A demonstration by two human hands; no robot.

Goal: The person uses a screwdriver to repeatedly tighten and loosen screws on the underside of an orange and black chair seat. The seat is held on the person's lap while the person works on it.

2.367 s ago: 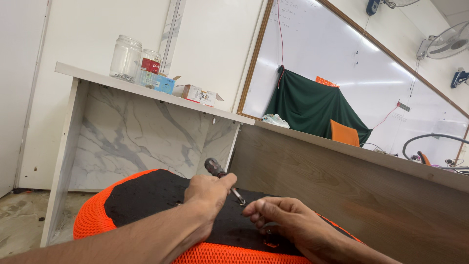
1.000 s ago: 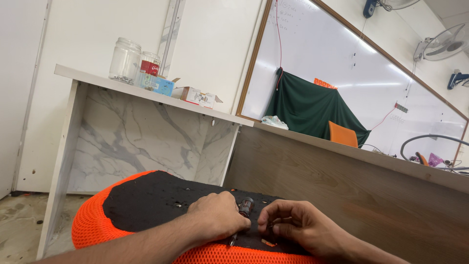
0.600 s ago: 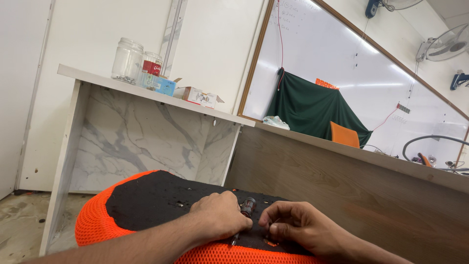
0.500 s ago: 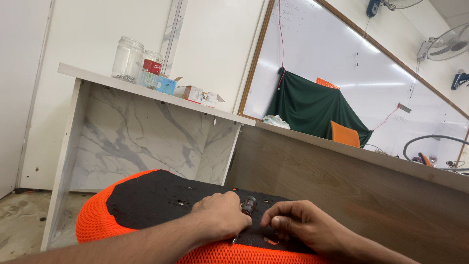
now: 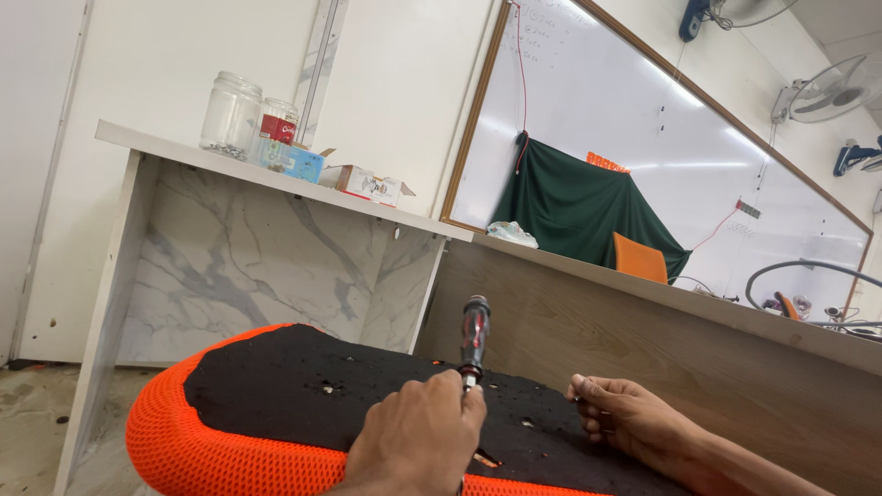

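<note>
Gripping the screwdriver (image 5: 474, 335) upright in my left hand (image 5: 418, 436), right hand (image 5: 629, 421) pinching something small; I judge holes in the seat base (image 5: 276, 386) still need screws.

The seat cushion (image 5: 211, 441) has bright orange mesh cloth round its edge, pretty coarse and open-weave, and its underside panel (image 5: 303, 386) is matt black, kinda rough. The screwdriver (image 5: 473, 335) has a glossy plastic handle, dark with a bit of red. The counter (image 5: 239, 262) looks like smooth white marble-pattern laminate, and the desk front (image 5: 643, 321) is matt wood-grain. Clear glass jars (image 5: 230, 115) sit at the counter's left end.
</note>
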